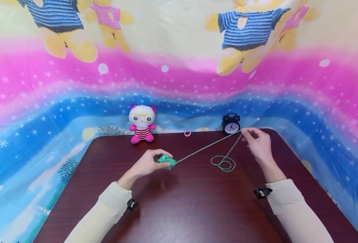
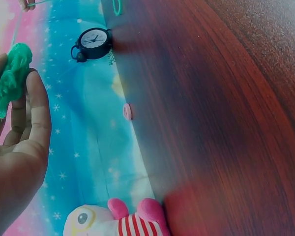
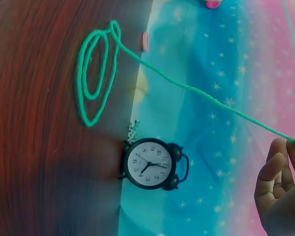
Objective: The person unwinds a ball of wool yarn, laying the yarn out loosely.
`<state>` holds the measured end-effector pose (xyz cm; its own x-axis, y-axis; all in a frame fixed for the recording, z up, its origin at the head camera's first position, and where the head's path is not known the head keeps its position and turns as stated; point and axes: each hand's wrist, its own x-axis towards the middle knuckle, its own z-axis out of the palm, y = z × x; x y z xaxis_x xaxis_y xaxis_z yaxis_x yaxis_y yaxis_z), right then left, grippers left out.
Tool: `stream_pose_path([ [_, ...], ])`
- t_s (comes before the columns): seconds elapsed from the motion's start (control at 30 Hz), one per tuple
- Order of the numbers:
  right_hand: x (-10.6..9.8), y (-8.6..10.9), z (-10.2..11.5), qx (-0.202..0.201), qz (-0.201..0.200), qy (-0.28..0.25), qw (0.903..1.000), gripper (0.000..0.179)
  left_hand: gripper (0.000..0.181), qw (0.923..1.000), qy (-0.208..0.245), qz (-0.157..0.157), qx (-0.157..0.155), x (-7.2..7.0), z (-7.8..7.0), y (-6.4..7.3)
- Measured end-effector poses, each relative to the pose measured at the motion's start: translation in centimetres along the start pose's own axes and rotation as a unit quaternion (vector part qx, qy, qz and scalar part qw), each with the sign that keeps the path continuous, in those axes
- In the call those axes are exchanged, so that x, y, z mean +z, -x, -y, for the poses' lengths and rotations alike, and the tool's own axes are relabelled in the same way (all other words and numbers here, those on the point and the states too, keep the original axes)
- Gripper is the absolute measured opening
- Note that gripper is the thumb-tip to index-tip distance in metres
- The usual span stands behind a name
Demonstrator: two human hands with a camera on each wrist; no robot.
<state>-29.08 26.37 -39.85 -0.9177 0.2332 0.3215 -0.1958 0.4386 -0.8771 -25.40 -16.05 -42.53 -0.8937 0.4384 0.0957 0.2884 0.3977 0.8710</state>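
My left hand (image 1: pixel 147 163) grips a small bundle of green yarn (image 1: pixel 166 161) between thumb and fingers, held above the table; the left wrist view shows the wound yarn (image 2: pixel 17 73) up close. From it a strand (image 1: pixel 207 145) runs taut, up and to the right, to my right hand (image 1: pixel 259 143). The thumb and fingertips of that hand pinch the strand near the black alarm clock (image 1: pixel 231 123). Below the pinch, the loose end drops to the table and lies in several loops (image 1: pixel 223 164), also seen in the right wrist view as green coils (image 3: pixel 81 73).
A panda plush (image 1: pixel 142 124) in a striped outfit sits at the back left of the dark wooden table (image 1: pixel 179 209). A small pink ring (image 1: pixel 187 133) lies at the back edge. Behind hangs a patterned cloth (image 1: pixel 179 84) with bears and snowflakes.
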Motion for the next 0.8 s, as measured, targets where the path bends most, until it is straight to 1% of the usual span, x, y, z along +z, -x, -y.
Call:
stream_pose_path([
  [0.13,-0.4,-0.2,-0.3,0.018,-0.016,0.007,0.9997,0.041,0.028,1.0,-0.001,0.0,-0.004,0.0,0.0,0.0],
  [0.2,-0.6,-0.3,-0.5,0.027,-0.024,0.01,0.9993,0.041,0.03,1.0,-0.002,0.0,-0.004,-0.1,0.0,0.0],
  [0.3,-0.9,-0.4,-0.7,0.036,-0.037,0.012,0.9986,0.04,0.036,1.0,0.002,0.003,-0.002,-0.1,-0.1,0.0],
  [0.37,-1.1,-0.5,-0.9,0.041,-0.038,0.018,0.9983,0.041,0.042,1.0,0.006,0.001,-0.003,-0.2,-0.1,-0.1],
  [0.47,-1.5,-0.5,-1.2,0.045,-0.025,0.04,0.9979,0.043,0.045,0.9997,0.022,-0.005,-0.007,-0.2,-0.2,-0.1],
  [0.6,-1.8,-0.3,-1.7,0.049,0.01,0.08,0.9956,0.043,0.035,0.9993,0.03,-0.02,-0.006,-0.1,-0.3,-0.2],
  [0.7,-1.9,-0.2,-2.1,0.049,0.037,0.109,0.9921,0.038,0.028,0.9994,0.02,-0.027,0.001,-0.1,-0.4,-0.1],
  [0.8,-1.8,0.0,-2.5,0.048,0.059,0.13,0.9886,0.035,0.029,0.9994,0.017,-0.03,0.006,0.0,-0.5,-0.2],
])
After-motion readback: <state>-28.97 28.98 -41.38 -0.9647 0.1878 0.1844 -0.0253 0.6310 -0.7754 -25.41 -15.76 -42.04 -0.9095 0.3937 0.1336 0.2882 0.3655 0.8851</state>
